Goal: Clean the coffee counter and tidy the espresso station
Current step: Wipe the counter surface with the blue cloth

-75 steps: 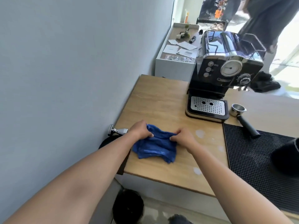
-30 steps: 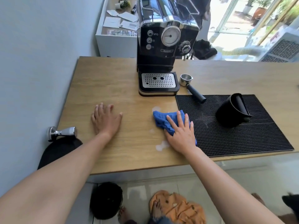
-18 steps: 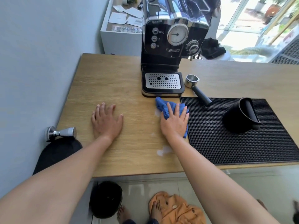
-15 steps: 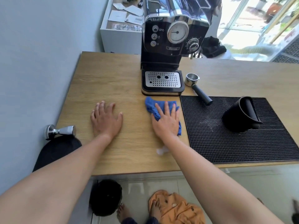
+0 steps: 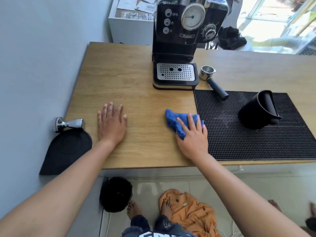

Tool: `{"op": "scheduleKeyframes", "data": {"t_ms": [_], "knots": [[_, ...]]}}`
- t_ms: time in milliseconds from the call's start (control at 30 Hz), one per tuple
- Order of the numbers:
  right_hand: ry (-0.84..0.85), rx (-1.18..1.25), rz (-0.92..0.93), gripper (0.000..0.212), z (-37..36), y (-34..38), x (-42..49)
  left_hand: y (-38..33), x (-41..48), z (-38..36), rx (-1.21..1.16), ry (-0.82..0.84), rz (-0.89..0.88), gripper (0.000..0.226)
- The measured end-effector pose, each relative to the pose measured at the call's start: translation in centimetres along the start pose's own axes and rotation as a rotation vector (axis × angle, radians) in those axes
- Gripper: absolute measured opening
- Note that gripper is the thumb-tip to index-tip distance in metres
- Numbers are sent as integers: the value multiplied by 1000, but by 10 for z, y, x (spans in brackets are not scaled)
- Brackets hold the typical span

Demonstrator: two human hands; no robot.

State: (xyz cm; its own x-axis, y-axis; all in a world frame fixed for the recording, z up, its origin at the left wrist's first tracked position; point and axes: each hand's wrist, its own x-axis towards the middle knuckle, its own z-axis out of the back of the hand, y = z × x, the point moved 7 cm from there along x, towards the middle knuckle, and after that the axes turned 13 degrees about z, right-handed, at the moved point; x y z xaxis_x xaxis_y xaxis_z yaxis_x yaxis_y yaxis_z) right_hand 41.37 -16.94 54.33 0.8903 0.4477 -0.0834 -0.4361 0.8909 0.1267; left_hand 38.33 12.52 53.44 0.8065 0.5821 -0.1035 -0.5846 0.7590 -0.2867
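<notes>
- Head view: the right hand lies flat with fingers spread, pressing the blue cloth onto the wooden counter, right at the left edge of the black mat.
- The cloth sticks out ahead and to the left of the fingers. Bare counter to its left is probably next, and the right hand is nearer.
- The left hand rests flat and spread, holding nothing.
- Half a second ago the cloth sat nearer the coffee machine. The pale smears have gone.
</notes>
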Motion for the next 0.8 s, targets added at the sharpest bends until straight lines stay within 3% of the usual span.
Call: {"op": "scheduleKeyframes", "data": {"t_ms": [67, 133, 300, 400, 467, 567, 667, 800], "knots": [[18, 43, -104, 64, 0, 5, 27, 8, -10, -1, 31, -17, -10, 55], [26, 68, -69, 61, 2, 31, 46, 11, -13, -3, 40, -19, -15, 54], [67, 91, 354, 63, -14, 126, 5, 12, -14, -1, 26, -36, -5, 52], [55, 97, 491, 69, -19, 118, -40, 13, -14, -1, 12, -37, -24, 51], [52, 87, 443, 72, -18, 80, -44, 14, -15, -2, 9, -39, -28, 51], [24, 58, 153, 72, -9, 21, -13, 14, -17, -3, 39, -72, -21, 52], [-4, 59, -77, 65, -1, 11, 38, 12, -17, -3, 60, -88, -18, 52], [28, 67, 27, 65, -5, 77, 75, 12, -16, -3, 64, -85, -9, 51]]}}
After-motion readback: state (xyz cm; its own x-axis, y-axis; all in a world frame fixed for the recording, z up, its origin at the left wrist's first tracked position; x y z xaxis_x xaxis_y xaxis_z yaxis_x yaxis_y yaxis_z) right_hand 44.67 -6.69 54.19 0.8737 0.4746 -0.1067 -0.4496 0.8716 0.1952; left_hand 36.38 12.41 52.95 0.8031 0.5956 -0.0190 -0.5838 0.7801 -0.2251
